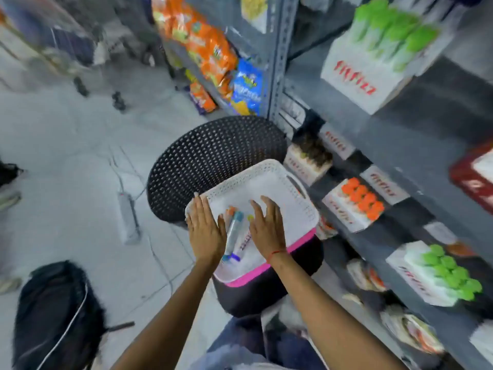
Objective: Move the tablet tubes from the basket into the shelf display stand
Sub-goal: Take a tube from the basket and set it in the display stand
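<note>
A white perforated basket (269,172) rests on a black stool seat with a pink edge. Inside lie a few tablet tubes: one with a blue cap (232,233), a white one with red lettering (245,243), and an orange-capped one (231,210) partly hidden. My left hand (204,231) hovers flat over the basket's left rim, fingers spread. My right hand (266,228) hovers over the basket's middle, fingers spread, just right of the tubes. Neither hand holds anything. On the grey shelf to the right stand white display stands with orange-capped tubes (358,200) and green-capped tubes (450,273).
A black perforated chair back (213,161) stands behind the basket. Another green-capped stand (384,44) sits on the upper shelf. Snack bags (210,52) fill the far shelf. A black backpack (53,316) and a power strip (128,217) lie on the floor at left.
</note>
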The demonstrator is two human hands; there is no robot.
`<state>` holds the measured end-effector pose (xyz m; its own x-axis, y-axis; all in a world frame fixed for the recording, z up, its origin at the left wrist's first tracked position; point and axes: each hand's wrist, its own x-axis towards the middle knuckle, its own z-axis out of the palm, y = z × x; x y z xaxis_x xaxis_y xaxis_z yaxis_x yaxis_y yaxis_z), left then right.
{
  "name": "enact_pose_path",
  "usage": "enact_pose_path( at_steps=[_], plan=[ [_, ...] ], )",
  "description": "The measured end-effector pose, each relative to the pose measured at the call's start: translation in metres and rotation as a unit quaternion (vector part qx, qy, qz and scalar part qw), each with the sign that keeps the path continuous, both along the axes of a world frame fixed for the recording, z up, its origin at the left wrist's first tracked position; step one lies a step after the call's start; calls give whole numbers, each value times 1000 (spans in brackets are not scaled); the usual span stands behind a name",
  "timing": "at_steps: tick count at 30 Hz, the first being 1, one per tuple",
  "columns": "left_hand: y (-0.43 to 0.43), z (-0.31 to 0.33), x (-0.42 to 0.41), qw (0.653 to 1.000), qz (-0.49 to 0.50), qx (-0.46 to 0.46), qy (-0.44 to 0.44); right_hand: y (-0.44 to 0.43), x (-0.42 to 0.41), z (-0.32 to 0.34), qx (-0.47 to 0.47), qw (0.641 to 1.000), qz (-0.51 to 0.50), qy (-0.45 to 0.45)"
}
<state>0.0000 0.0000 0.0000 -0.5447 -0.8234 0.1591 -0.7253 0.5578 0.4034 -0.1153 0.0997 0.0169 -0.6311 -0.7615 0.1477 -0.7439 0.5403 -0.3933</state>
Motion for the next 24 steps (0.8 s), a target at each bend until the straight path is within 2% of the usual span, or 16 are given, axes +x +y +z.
enact_pose_path(
  at_steps=[1,3,4,6,9,15,17,19,22,24],
  plan=[
    [-2,-9,11,999,21,28,-19,-6,9,-14,43,998,17,-31],
    [-2,-30,35,996,45,51,-58,-11,33,-38,170,974,123,-87],
    [0,-42,49,993,50,65,-83,-10,44,-47,230,952,177,-94],
    [1,-61,69,988,44,86,-120,-13,62,-61,290,918,263,-68],
    [-2,-79,88,983,36,100,-153,-23,74,-73,299,902,310,-35],
    [-2,-86,90,979,21,100,-174,-26,84,-79,337,890,307,10],
    [-3,-88,90,978,14,103,-183,-26,83,-81,347,881,322,-3],
    [-7,-90,91,976,15,103,-192,-26,84,-82,327,887,325,8],
    [-12,-91,93,974,26,102,-201,-28,85,-84,341,886,311,-48],
    [-7,-90,96,971,29,107,-212,-25,86,-85,355,885,297,-50]
  ],
)
